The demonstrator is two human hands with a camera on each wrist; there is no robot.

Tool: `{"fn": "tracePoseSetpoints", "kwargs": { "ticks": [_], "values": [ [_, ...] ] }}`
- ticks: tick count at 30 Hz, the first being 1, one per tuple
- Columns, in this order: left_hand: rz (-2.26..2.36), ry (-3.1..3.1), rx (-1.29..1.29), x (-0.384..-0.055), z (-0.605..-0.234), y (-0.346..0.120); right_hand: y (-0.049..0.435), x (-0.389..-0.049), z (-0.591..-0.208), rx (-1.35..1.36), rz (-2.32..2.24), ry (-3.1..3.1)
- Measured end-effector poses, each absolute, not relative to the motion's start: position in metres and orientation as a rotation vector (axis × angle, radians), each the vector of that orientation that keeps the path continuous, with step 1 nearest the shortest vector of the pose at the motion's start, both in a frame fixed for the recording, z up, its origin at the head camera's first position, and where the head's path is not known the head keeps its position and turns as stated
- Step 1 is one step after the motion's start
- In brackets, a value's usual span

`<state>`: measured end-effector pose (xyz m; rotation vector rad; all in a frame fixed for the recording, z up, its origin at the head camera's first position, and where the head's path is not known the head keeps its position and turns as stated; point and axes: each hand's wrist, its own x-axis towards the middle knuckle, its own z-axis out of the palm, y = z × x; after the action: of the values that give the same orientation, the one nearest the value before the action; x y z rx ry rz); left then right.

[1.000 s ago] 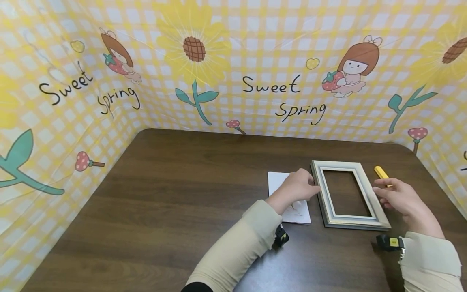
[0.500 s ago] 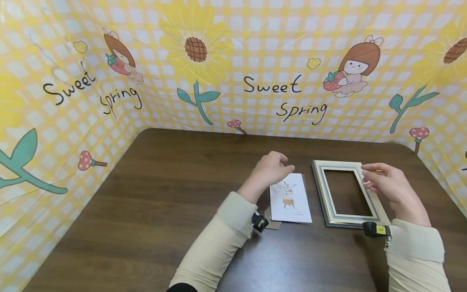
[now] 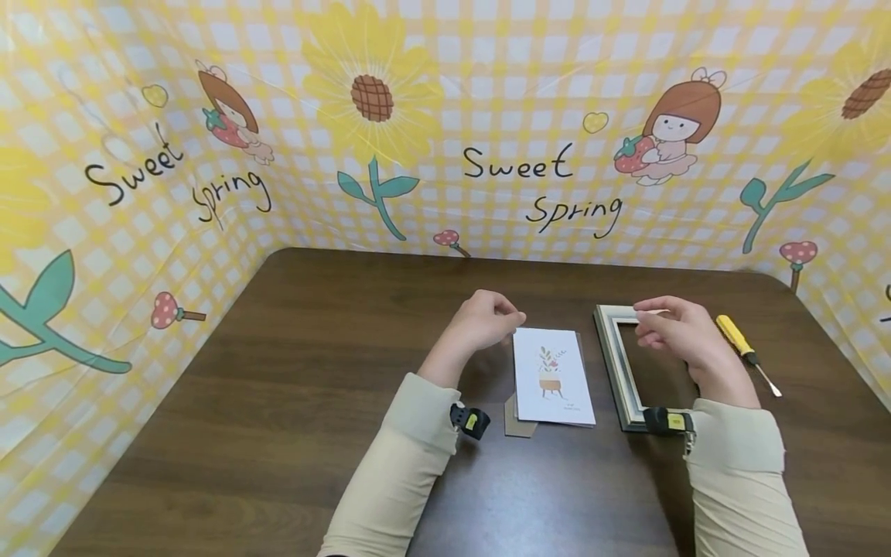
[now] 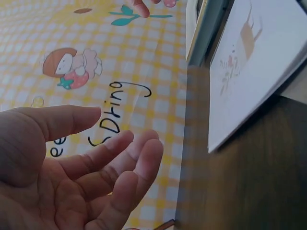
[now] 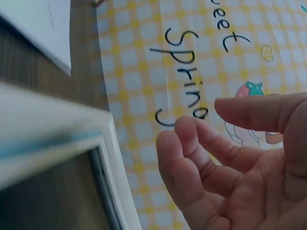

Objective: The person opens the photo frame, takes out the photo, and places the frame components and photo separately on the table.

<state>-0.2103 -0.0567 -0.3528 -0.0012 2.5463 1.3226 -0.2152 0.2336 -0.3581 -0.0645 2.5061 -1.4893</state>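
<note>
A white card printed with a potted plant lies on the table. My left hand hovers by its upper left corner. In the left wrist view that hand has loosely bent fingers, thumb apart, and nothing in its grasp. To the right of the card lies a picture frame in silvery cream with an open middle. Over the frame's upper part hangs my right hand, hiding its right side. The right wrist view shows that hand holding nothing, fingers loosely curved, with the frame's corner beside it.
Under the card's left edge a brown cardboard piece sticks out. A screwdriver with a yellow handle lies right of the frame. Patterned yellow checked cloth stands around the back and sides of the dark wooden table.
My left hand has moved left, off the card and away from the frame's left edge. My right hand has moved left over the frame, uncovering the screwdriver. Card and frame have stayed put.
</note>
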Motion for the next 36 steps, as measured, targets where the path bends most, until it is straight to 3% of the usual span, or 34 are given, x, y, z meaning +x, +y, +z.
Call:
{"fn": "tracePoseSetpoints", "kwargs": {
  "ticks": [18,36],
  "values": [
    [0.977,2.597,-0.084,-0.202,-0.386,-0.056,0.174,-0.216,-0.373,-0.023,-1.194,2.470],
    [0.915,2.577,-0.081,-0.199,-0.398,-0.042,0.157,-0.212,-0.381,-0.064,-0.921,2.579]
  ]
}}
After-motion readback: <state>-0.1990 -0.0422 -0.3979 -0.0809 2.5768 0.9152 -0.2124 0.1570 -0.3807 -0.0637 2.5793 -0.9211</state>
